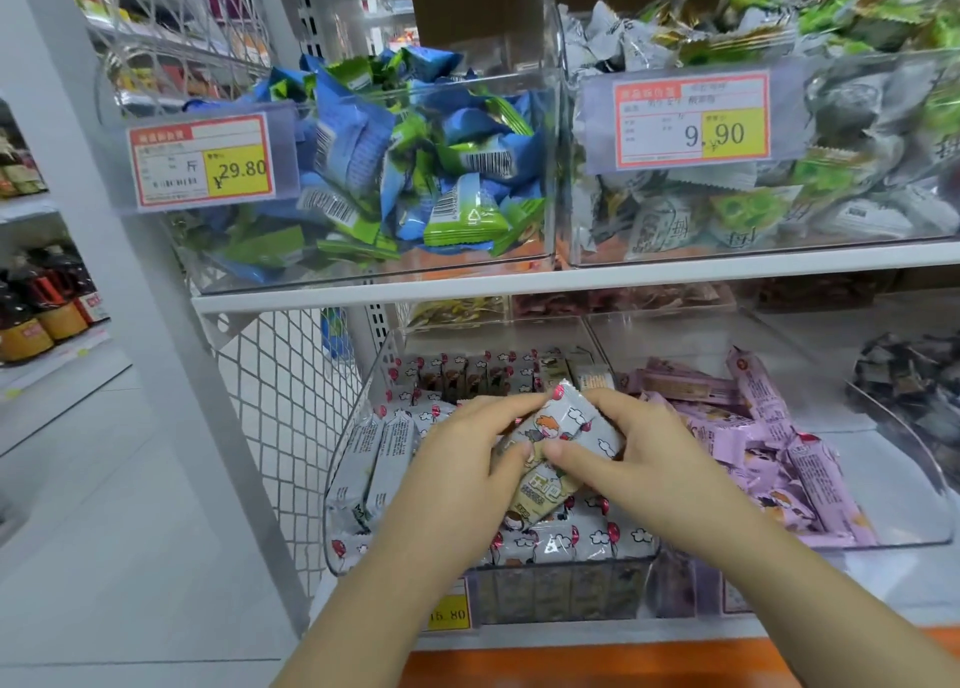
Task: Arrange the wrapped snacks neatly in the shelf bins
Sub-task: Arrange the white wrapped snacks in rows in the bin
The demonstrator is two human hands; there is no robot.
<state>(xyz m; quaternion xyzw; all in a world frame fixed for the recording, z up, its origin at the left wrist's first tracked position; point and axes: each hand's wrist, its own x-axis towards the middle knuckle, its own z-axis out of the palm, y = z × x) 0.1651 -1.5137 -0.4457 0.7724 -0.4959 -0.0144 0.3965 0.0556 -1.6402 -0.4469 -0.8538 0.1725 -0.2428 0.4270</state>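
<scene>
Grey-white wrapped snack bar point(563, 422), printed with clouds and balloons, was held tilted above the middle of the clear lower-shelf bin point(597, 565). The left hand point(462, 464) pinched its near-left end and the right hand point(644, 453) gripped its right side, the fingers of both curled round the wrapper. A beige-wrapped bar point(540, 495) lay just beneath it; whether either hand also gripped that one could not be told. In the same bin, matching bars stood in an upright row along the back point(467, 375) and on edge against the left wall point(384, 453), while others lay flat near the front. The step in hand appeared to be orienting one bar before seating it among its fellows. The next move would call for turning the bar parallel to an existing row and lowering it into a gap without toppling the upright pieces. The neighbouring bin held lilac-wrapped bars point(748, 427) in a loose heap. On the shelf above, one bin held blue and green packets point(405, 168) behind a price tag point(202, 160), and another held grey and green packets point(779, 194). A wire mesh panel point(291, 391) closed the shelf's left side.
</scene>
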